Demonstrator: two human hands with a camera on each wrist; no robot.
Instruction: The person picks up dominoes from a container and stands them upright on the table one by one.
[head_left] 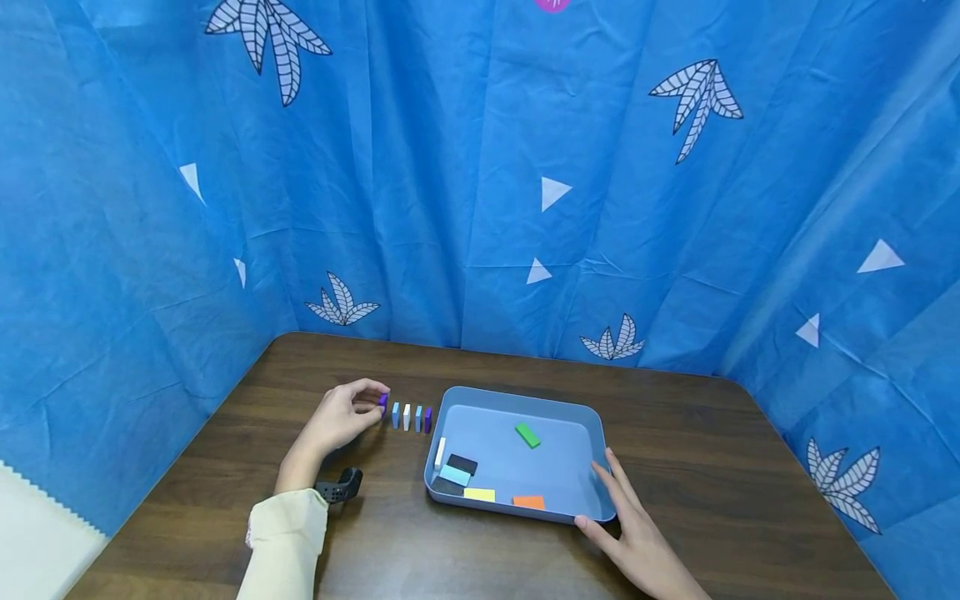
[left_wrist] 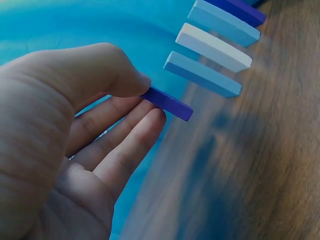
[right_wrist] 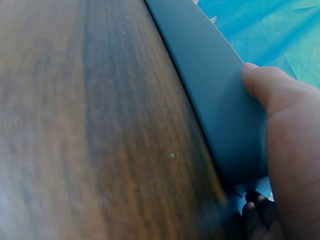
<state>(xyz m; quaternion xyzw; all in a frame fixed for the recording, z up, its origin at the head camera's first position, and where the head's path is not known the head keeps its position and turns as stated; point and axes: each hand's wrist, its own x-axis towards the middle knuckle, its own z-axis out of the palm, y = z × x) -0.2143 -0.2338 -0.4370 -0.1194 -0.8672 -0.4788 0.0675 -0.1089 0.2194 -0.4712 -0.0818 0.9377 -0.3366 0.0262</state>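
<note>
My left hand [head_left: 343, 414] pinches a purple domino block [left_wrist: 171, 105] between thumb and fingertips, at the left end of a row of upright blocks. The row runs from a light blue block [head_left: 395, 415] through a white block [head_left: 407, 417] and another light blue block [head_left: 418, 418] to a dark purple block [head_left: 428, 420] beside the tray. Over the near right corner of the blue-grey tray [head_left: 517, 402] lies my right hand [head_left: 633, 533], fingers extended along the right side. In the right wrist view its thumb [right_wrist: 265, 82] touches the tray's outer wall.
Inside the tray lie a green block [head_left: 528, 435], an orange block [head_left: 528, 502], a yellow block [head_left: 479, 494], a white block [head_left: 440, 452], a light blue block [head_left: 454, 476] and black blocks [head_left: 462, 464]. A blue curtain [head_left: 480, 208] hangs behind the wooden table [head_left: 390, 533].
</note>
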